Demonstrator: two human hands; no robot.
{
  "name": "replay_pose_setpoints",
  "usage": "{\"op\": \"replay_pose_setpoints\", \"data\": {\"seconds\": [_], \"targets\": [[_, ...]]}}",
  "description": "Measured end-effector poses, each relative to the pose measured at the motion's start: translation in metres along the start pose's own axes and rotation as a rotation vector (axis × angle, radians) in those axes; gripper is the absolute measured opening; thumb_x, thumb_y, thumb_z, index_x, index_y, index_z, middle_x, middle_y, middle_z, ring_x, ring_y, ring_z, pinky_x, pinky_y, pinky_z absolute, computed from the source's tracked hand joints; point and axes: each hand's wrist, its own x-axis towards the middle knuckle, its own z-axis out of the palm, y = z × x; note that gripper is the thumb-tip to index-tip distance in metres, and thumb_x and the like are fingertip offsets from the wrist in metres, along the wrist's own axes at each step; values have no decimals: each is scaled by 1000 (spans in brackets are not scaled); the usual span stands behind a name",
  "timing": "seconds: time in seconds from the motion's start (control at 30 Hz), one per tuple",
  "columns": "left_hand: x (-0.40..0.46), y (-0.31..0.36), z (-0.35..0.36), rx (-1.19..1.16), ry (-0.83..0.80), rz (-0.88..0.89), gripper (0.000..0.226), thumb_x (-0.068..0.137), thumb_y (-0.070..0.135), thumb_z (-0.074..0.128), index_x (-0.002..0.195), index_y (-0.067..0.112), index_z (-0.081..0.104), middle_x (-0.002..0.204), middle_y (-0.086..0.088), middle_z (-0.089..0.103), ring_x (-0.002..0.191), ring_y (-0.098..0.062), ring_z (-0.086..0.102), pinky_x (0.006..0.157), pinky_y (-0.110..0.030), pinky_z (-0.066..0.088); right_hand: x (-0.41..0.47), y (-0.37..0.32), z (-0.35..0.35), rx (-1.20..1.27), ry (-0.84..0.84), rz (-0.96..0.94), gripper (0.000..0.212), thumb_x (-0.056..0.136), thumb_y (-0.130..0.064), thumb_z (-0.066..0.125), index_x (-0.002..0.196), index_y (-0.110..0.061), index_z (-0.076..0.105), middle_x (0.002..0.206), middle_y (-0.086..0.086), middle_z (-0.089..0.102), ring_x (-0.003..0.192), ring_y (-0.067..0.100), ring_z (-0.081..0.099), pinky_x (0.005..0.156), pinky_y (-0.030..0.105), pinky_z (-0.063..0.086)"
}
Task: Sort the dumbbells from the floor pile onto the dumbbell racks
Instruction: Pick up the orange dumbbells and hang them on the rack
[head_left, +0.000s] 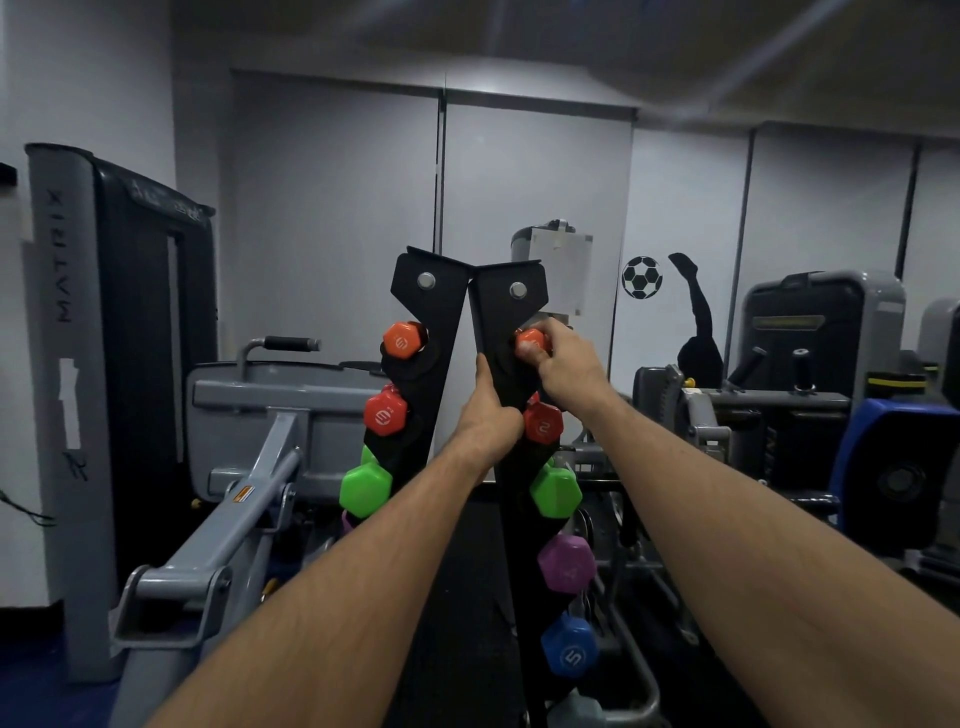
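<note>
Two black racks stand leaning together at the top, with coloured dumbbells along their outer edges. Readable numbers are "5" on the blue dumbbell, "2" on the red dumbbell under the right hand, and what seems a "3" on the left red dumbbell. The grey machine at the left shows "MATRIX" in mirrored letters. Both arms reach forward and up. The right hand is clenched around an orange dumbbell at the top slot of the right rack; its number is hidden. The left hand grips the inner edge of that rack. Another orange dumbbell sits opposite, with green dumbbells and a purple dumbbell lower down.
</note>
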Motion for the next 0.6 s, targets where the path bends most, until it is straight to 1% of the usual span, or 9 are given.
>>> {"op": "replay_pose_setpoints", "data": {"seconds": [0.13, 0.2, 0.3, 0.37, 0.43, 0.6], "targets": [[-1, -2, -1, 1, -3, 3, 108, 79, -8, 53, 160, 46, 6, 139, -1, 56, 123, -21, 55, 105, -49, 51, 1, -2, 3, -24, -1, 22, 35, 103, -39, 59, 133, -23, 57, 125, 5, 65, 111, 20, 58, 101, 44, 51], [0, -3, -1, 2, 1, 6, 108, 79, -8, 53, 160, 46, 6, 140, -1, 55, 124, -21, 54, 105, -49, 51, 1, -2, 2, -50, -11, 23, 38, 103, -41, 60, 136, -24, 55, 128, 6, 64, 111, 21, 58, 101, 45, 52], [1, -3, -1, 8, 8, 2, 107, 79, -7, 53, 160, 45, 7, 137, -2, 56, 122, -22, 55, 104, -50, 52, 0, -2, 1, -92, -33, 21, 43, 101, -43, 61, 139, -24, 52, 130, 8, 63, 119, 27, 59, 104, 47, 51], [0, -2, -2, 8, 5, 4, 105, 80, -8, 53, 160, 44, 8, 135, -1, 56, 118, -20, 56, 102, -48, 53, -2, -2, 2, -100, -42, 17, 50, 100, -41, 64, 144, -23, 49, 133, 8, 62, 123, 28, 59, 105, 46, 50], [0, 0, -4, 15, 2, 12, 102, 82, -10, 52, 159, 42, 11, 131, 1, 56, 113, -16, 55, 98, -43, 53, -4, -1, 3, -110, -42, 12, 56, 99, -37, 68, 148, -21, 46, 135, 8, 62, 124, 27, 59, 105, 44, 49], [0, 1, -7, 42, -3, 5, 99, 85, -7, 55, 160, 41, 13, 133, -2, 55, 109, -15, 54, 88, -37, 51, -6, -2, 4, -140, -6, 12, 49, 97, -32, 70, 140, -17, 50, 130, 9, 64, 119, 29, 61, 103, 44, 50]]}}
